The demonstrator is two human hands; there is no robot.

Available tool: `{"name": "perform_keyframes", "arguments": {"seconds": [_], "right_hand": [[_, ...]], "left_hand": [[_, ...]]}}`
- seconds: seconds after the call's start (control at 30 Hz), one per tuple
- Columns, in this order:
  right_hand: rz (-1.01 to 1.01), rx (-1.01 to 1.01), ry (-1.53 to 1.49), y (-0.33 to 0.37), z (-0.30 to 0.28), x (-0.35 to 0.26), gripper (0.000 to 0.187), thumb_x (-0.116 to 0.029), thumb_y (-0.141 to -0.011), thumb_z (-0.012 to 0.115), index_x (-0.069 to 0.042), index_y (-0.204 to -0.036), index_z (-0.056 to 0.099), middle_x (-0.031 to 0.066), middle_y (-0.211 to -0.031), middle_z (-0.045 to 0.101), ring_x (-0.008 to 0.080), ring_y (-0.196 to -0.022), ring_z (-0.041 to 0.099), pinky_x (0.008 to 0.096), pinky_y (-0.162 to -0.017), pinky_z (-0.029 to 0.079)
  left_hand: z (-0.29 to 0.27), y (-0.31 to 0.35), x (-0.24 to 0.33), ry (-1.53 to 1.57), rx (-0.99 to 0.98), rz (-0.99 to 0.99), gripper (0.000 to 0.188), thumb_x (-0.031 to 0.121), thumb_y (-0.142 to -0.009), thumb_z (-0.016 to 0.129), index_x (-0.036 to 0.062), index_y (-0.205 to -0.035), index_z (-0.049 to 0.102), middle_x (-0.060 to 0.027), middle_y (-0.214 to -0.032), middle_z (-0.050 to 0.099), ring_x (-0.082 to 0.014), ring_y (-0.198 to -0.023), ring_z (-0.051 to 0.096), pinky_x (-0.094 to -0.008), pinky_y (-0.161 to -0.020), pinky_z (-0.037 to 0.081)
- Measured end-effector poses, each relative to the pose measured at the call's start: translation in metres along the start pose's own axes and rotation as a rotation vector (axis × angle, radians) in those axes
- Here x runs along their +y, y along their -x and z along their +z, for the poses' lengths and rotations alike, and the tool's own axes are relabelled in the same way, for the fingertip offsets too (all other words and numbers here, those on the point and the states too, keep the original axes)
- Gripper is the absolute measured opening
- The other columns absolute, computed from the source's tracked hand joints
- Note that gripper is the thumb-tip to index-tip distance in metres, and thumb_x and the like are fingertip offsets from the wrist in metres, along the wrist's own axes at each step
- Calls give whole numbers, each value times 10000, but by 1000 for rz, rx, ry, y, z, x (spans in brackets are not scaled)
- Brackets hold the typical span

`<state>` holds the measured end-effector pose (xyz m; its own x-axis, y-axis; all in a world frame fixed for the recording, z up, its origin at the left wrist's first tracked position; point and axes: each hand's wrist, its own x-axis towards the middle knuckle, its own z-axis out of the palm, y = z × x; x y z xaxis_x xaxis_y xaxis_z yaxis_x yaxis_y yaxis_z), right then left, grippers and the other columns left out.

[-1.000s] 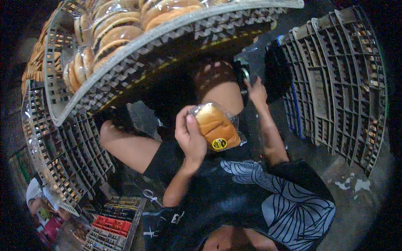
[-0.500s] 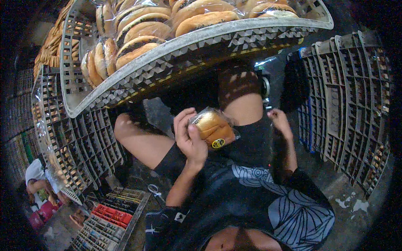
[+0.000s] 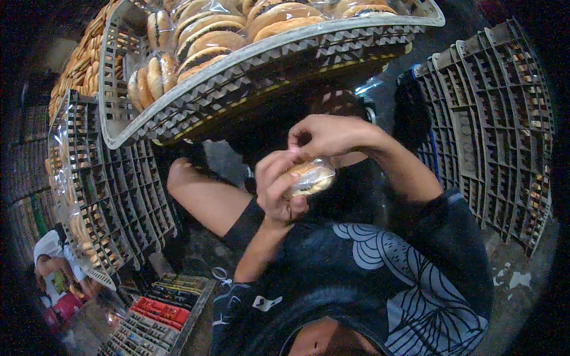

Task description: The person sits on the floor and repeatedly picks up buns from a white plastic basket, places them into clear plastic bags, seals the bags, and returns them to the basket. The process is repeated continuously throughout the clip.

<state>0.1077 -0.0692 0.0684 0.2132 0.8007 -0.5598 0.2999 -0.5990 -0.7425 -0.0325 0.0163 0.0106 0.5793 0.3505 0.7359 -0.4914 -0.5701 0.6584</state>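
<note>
My left hand [image 3: 276, 188] is closed around a bun [image 3: 313, 178] in a clear plastic bag, above my lap. The bun stands on its side, and its golden crust and paler cut edge show through the shiny film. Over it my right hand [image 3: 326, 137] comes in from the right, thumb and forefinger pinched together at the bag's upper end, touching the left fingers. What lies in that pinch is too small to make out. Just ahead, a grey plastic crate [image 3: 249, 56] holds several bagged buns [image 3: 217, 38] with dark filling, standing on edge.
Tall stacks of grey crates [image 3: 475, 130] rise on the right, and more crates [image 3: 119, 207] stand on the left. Loose buns [image 3: 83, 59] are piled at the far left. Red and black crates [image 3: 160, 311] sit at the lower left, near another person [image 3: 56, 264].
My right hand has come from the right side to the bag in my left hand. The left hand has turned the bun on its side. The view has shifted slightly.
</note>
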Motion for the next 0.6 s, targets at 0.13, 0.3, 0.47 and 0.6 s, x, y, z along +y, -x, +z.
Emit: {"name": "perform_keyframes", "arguments": {"seconds": [0.13, 0.3, 0.47, 0.6], "right_hand": [[-259, 321, -1037, -33, 35, 11, 356, -309, -758, 606, 6, -921, 567, 119, -796, 613, 197, -756, 595, 316, -674, 472], [-631, 689, -97, -31, -19, -83, 556, -430, -618, 695, 12, -939, 591, 193, -812, 611, 303, -760, 605, 334, -698, 471], [-445, 1095, 383, -74, -76, -109, 482, -397, -759, 569, 16, -1003, 535, 218, -913, 577, 347, -856, 557, 387, -730, 448], [-442, 981, 446, -87, -68, -102, 456, -355, -757, 577, 37, -981, 523, 228, -911, 554, 363, -878, 529, 393, -759, 433]], "left_hand": [[-10, 7, -14, -40, 137, -316, 395, 386, -880, 390, 9, -982, 442, -157, -814, 573, -234, -753, 547, -337, -686, 442], [-78, -152, -37, -215, 321, -210, 420, 387, -895, 381, -7, -890, 526, -82, -888, 547, -159, -834, 506, -294, -773, 397], [-125, -320, -108, -741, 298, -172, 435, 386, -870, 426, -36, -934, 511, -201, -803, 588, -274, -751, 585, -353, -665, 456], [-129, -328, -211, -1424, -182, -515, 585, 507, -793, 417, 4, -1079, 505, -226, -1139, 469, -393, -1128, 359, -572, -874, 287]]}}
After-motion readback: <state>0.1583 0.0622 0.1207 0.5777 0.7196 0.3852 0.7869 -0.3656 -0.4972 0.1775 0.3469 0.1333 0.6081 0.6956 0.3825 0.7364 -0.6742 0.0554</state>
